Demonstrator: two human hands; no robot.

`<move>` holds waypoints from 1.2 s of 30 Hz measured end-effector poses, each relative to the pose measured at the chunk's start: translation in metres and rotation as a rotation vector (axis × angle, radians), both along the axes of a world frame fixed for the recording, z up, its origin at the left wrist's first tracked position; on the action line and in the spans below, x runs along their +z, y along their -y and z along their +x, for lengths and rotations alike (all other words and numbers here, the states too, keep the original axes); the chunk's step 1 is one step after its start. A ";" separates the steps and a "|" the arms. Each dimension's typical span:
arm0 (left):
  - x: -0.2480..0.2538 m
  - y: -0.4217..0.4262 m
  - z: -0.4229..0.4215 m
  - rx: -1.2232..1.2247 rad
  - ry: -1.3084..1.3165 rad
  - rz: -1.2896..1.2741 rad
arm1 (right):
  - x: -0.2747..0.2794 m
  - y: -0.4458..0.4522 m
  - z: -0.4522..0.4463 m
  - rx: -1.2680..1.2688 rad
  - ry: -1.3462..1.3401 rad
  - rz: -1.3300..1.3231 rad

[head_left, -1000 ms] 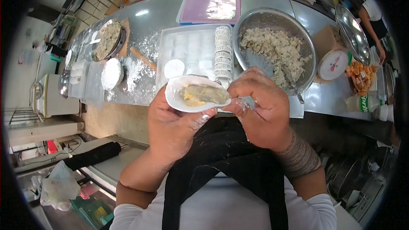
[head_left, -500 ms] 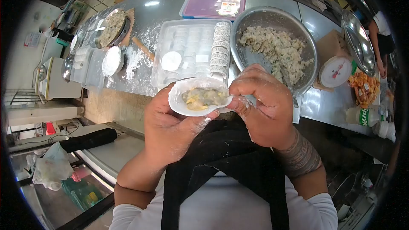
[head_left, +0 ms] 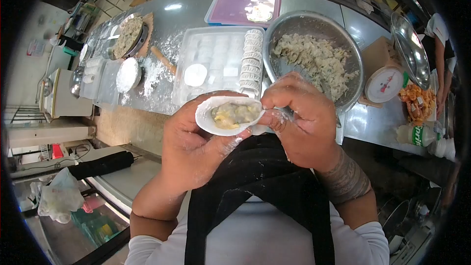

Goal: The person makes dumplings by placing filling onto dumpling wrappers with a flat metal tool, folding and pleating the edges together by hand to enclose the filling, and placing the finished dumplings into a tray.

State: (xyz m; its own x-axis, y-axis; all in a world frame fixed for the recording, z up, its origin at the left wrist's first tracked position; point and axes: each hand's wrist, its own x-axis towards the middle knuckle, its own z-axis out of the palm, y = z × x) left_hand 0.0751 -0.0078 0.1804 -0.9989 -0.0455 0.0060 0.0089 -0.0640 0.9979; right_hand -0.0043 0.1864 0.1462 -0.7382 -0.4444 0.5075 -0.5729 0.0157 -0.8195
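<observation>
Between my two hands a round white dumpling wrapper [head_left: 205, 123] is held up, cupped around a lump of pale filling [head_left: 234, 115] with yellow bits. My left hand [head_left: 191, 142] supports it from the left and below, thumb along the near edge. At the right edge, the thumb and forefinger of my right hand [head_left: 301, 122] pinch the rim together. Flour dusts the fingers of both hands. Just beyond lies a clear plastic tray [head_left: 189, 44] with a column of pleated dumplings [head_left: 252, 59] along its right side and a loose wrapper [head_left: 196, 75] on it.
A steel bowl [head_left: 272, 64] of filling stands right of the tray. Behind are a purple-lidded box [head_left: 240, 0], and leftward a rolling pin [head_left: 163, 60], a stack of wrappers [head_left: 129, 74] and a pan of filling [head_left: 130, 37]. A dial scale [head_left: 384, 84] and another person's arm [head_left: 444, 78] are at right.
The far rim of the wrapper has come slightly nearer, and its right edge is pinched a little more. My hands have barely moved. The other person's arm at right reaches farther into view.
</observation>
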 end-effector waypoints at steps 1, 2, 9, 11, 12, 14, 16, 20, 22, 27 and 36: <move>0.001 0.000 -0.002 0.028 0.018 -0.028 | 0.000 0.000 -0.001 0.011 -0.027 0.026; 0.001 -0.001 -0.003 0.052 0.017 0.026 | 0.001 0.001 -0.002 0.011 -0.031 0.033; -0.009 0.016 -0.005 0.003 -0.037 0.125 | 0.007 0.014 -0.001 -0.021 -0.078 0.073; -0.007 0.021 -0.005 -0.018 -0.033 0.125 | 0.008 0.019 0.000 -0.034 -0.084 0.087; -0.002 0.021 -0.005 0.007 0.012 0.120 | 0.009 0.020 0.000 -0.036 -0.088 0.096; 0.003 0.025 -0.005 0.021 0.061 0.119 | 0.010 0.026 0.003 -0.063 -0.031 0.071; 0.004 0.032 -0.004 -0.002 0.067 0.126 | 0.010 0.036 0.008 -0.115 0.086 0.003; 0.001 0.048 -0.005 -0.038 0.050 0.079 | 0.007 0.043 0.005 -0.039 0.013 0.046; 0.001 0.049 -0.006 -0.005 0.024 0.130 | 0.007 0.047 0.006 -0.004 -0.014 0.038; -0.006 0.063 -0.005 0.012 0.021 0.136 | 0.009 0.061 0.007 -0.044 -0.047 0.071; 0.000 0.081 -0.004 -0.049 0.081 0.134 | 0.012 0.077 0.009 -0.087 -0.014 0.060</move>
State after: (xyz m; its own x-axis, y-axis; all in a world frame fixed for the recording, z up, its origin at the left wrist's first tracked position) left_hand 0.0706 -0.0884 0.1801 -0.9969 0.0079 -0.0777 -0.0778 -0.1947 0.9778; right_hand 0.0051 0.1098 0.1586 -0.7686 -0.4088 0.4921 -0.5782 0.1148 -0.8078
